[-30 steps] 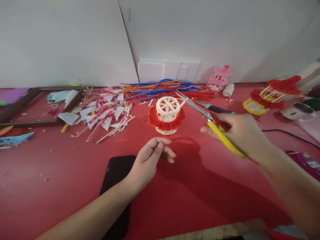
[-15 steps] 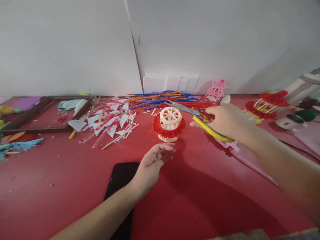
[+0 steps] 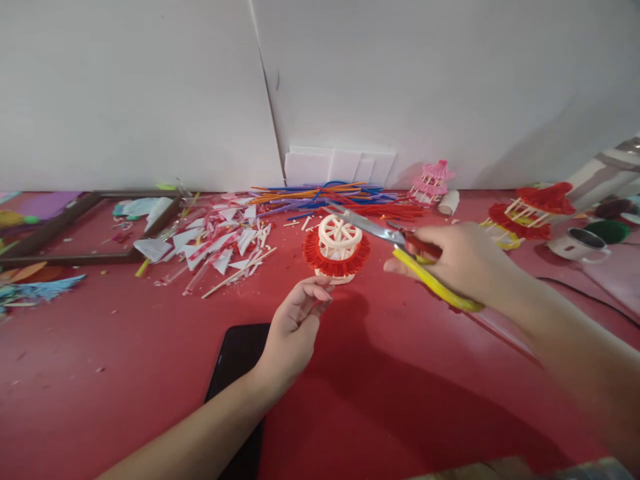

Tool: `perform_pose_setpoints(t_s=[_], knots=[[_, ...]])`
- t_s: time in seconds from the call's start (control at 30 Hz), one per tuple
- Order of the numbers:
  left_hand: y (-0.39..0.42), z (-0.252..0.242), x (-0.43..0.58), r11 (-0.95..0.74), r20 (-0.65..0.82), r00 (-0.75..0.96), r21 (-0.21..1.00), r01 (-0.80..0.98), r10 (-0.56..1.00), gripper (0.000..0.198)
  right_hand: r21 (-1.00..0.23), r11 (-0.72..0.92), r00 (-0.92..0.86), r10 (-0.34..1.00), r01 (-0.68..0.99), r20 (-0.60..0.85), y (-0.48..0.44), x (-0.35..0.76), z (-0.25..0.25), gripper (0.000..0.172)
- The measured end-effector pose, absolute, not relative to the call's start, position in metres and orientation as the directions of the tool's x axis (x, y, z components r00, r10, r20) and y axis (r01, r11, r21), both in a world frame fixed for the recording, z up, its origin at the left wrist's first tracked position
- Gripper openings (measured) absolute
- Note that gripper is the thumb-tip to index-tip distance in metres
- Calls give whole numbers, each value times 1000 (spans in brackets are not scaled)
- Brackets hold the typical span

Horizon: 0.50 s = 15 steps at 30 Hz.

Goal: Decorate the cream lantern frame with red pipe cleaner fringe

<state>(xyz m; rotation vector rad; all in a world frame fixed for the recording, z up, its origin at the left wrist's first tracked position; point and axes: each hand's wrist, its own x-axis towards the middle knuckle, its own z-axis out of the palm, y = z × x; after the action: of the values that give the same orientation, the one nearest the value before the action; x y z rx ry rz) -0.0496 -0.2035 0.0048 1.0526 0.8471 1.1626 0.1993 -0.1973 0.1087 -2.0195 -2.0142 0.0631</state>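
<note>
My right hand is closed on scissors with yellow and red handles, held above the table. Their blades point left, over the upper right of a cream stick model with a red fringed ring around its middle. The model stands upright on the red table. My left hand is just in front of its base, fingers curled but apart, with nothing visible between them. Whether the fingertips touch the model I cannot tell.
A black phone lies under my left forearm. Plastic and paper scraps are at the left, coloured pipe cleaners behind. A pink model, a red one and a white mug stand at the right.
The scissors and my right hand have moved slightly right and nearer to me. My left hand has shifted a little left. A white roll beside the pink model now shows more.
</note>
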Motion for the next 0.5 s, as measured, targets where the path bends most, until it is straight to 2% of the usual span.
perform_pose_setpoints(t_s=[0.07, 0.13, 0.23, 0.37, 0.5], knots=[[-203, 5, -49, 76, -15, 177, 938, -338, 984, 14, -325, 87, -56, 993, 942, 103, -215, 198, 100, 70], [-204, 7, -48, 96, -31, 180, 926, -366, 983, 2, -347, 131, -115, 991, 929, 67, -231, 196, 87, 64], [-207, 10, -48, 79, -4, 238, 949, -304, 971, 16, -338, 162, -148, 987, 927, 67, -247, 193, 67, 60], [-208, 13, -48, 2, 31, 273, 993, -121, 961, 29, -383, 151, -135, 988, 912, 69, -251, 190, 44, 58], [-208, 15, -49, -24, 36, 321, 999, -40, 947, 35, -390, 165, -133, 985, 906, 110, -251, 189, 29, 59]])
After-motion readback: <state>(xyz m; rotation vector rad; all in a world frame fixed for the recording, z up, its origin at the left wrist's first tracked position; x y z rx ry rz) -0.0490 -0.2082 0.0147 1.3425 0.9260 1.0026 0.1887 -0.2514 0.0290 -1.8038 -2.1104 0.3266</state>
